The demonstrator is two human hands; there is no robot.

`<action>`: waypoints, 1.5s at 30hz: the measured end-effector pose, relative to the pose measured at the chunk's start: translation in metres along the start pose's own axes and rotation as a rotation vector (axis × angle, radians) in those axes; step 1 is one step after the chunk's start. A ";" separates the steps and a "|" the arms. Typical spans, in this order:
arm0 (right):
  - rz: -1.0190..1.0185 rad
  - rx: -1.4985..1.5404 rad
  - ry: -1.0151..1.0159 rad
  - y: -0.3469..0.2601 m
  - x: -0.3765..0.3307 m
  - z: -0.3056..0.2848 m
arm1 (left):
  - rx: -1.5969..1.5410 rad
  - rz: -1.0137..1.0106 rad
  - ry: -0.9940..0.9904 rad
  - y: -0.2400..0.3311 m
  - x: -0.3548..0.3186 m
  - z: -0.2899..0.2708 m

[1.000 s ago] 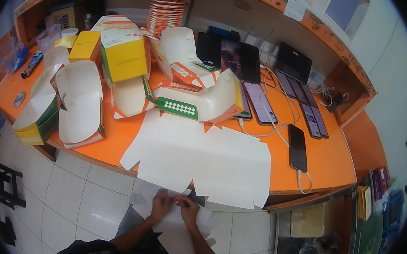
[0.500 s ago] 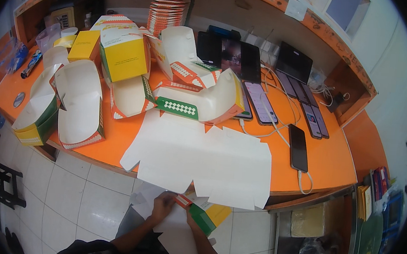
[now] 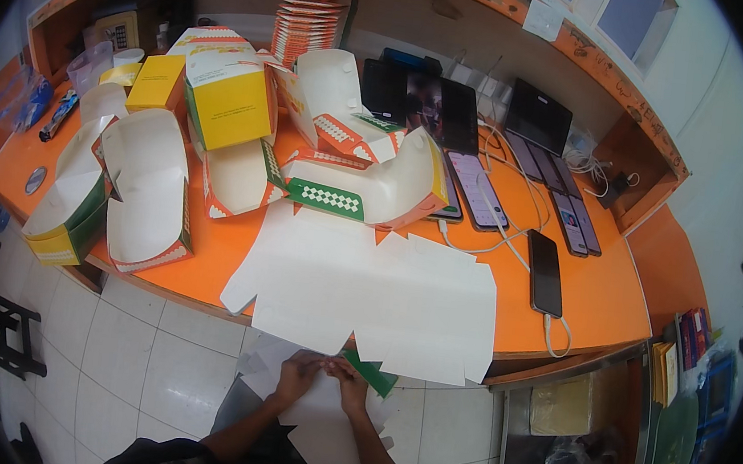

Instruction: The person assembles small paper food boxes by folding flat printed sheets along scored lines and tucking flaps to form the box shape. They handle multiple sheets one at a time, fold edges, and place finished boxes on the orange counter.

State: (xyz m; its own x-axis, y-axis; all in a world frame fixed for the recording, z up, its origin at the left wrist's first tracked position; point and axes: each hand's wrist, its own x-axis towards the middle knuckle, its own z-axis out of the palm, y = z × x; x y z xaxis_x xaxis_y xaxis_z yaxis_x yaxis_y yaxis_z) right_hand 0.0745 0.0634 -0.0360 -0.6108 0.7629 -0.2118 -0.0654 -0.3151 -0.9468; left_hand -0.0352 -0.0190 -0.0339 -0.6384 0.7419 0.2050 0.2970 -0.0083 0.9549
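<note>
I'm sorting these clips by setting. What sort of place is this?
Probably a shop counter or small workroom where cardboard food boxes get folded: flat box blanks on an orange counter, folded boxes piled behind, several phones charging nearby.

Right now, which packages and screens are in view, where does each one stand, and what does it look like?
Yellow box: back left of counter, upright, white top.
Flat white blank: counter's front edge, unfolded.
Green-banded open box: centre, white inside.
Flat carton stack: back, orange-white.
Black phone: right, screen dark, cabled.
Folded card: white with a green flap, held by left hand and right hand.
</note>
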 end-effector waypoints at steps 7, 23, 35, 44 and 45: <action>0.010 0.113 -0.031 0.005 -0.001 -0.002 | -0.100 -0.110 -0.060 -0.008 -0.002 -0.001; -0.364 -0.700 0.223 0.018 -0.004 -0.005 | -0.074 0.007 -0.043 -0.015 -0.004 0.003; -0.103 0.146 -0.126 0.023 0.001 -0.008 | -0.189 -0.110 0.031 -0.001 -0.005 0.004; -0.112 0.136 -0.008 0.021 -0.015 -0.008 | -0.193 -0.088 -0.064 -0.015 -0.003 0.003; -0.113 0.129 0.001 0.021 -0.017 -0.008 | -0.219 -0.098 -0.070 -0.016 -0.003 0.003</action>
State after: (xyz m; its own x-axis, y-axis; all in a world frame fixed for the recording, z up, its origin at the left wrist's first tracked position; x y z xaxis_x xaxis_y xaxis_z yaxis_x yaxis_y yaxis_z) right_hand 0.0896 0.0487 -0.0543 -0.5930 0.7982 -0.1060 -0.2344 -0.2970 -0.9257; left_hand -0.0358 -0.0192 -0.0504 -0.6038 0.7907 0.1007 0.0703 -0.0730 0.9948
